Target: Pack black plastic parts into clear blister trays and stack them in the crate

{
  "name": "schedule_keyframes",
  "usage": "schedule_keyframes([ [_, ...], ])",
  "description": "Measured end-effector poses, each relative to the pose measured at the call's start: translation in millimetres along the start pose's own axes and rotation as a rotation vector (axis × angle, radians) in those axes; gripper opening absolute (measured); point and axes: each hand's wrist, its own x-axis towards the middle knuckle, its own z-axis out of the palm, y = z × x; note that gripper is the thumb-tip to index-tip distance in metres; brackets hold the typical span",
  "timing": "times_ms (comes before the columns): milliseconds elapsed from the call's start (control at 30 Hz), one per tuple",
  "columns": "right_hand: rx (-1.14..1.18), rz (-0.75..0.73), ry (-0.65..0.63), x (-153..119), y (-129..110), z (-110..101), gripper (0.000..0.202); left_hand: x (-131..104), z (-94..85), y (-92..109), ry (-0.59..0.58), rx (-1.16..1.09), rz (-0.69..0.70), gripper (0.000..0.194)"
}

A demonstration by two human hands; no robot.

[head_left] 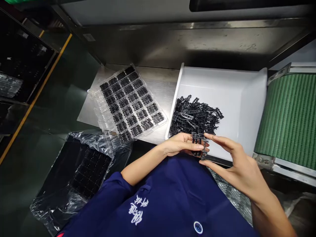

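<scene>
Left hand [179,144] grasping few black parts [197,136], lined up; right hand [243,166] pinching outermost by its ends. Looks like aligning step; next move calls for even, gentle pressure.

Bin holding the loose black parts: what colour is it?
The bin is plain white, seen best in the head view.

Uneven indoor light, seemingly from above, brightest on white bin [224,77] — floor [49,115] and left-side rack [22,56] sink into gloom; soft glare on steel table [161,84] right of clear tray [158,125]; dark shadow band along base of metal panel [172,41]; hard glints off plastic bag [59,174]; black parts [197,113] low contrast, merging together; left hand [181,144] and right hand [237,168] sharp enough; wide-angle stretch toward edges — lower right corner murky, fine detail lost
</scene>
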Motion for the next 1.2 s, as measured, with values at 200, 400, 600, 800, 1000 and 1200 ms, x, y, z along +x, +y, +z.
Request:
schedule_keyframes([
  [200,0.002,-0.024,-0.075,13.3,-8.2,6.2,0.076,-11.7,-10.8,7.0,-0.007,0.029,-0.012,0.062],
  [400,0.014,-0.010,-0.187,28.8,-10.2,8.1,0.076,-21.8,-24.2,15.5,-0.048,0.027,-0.028,0.056],
  [600,-0.037,-0.022,-0.195,44.2,-11.1,24.9,0.074,-20.8,-36.8,15.8,-0.023,-0.052,-0.002,0.050],
  [800,0.164,0.188,-0.187,83.3,42.9,45.2,0.057,-15.0,-51.0,8.6,0.069,-0.245,0.039,0.043],
  [1000,-0.253,0.385,-0.050,133.3,137.8,67.1,0.046,-19.2,-57.9,13.8,0.137,-0.278,0.084,0.044],
  [1200,-0.212,0.331,0.004,117.4,105.7,42.8,0.035,-16.7,-65.1,18.2,0.313,-0.229,0.245,0.043],
])
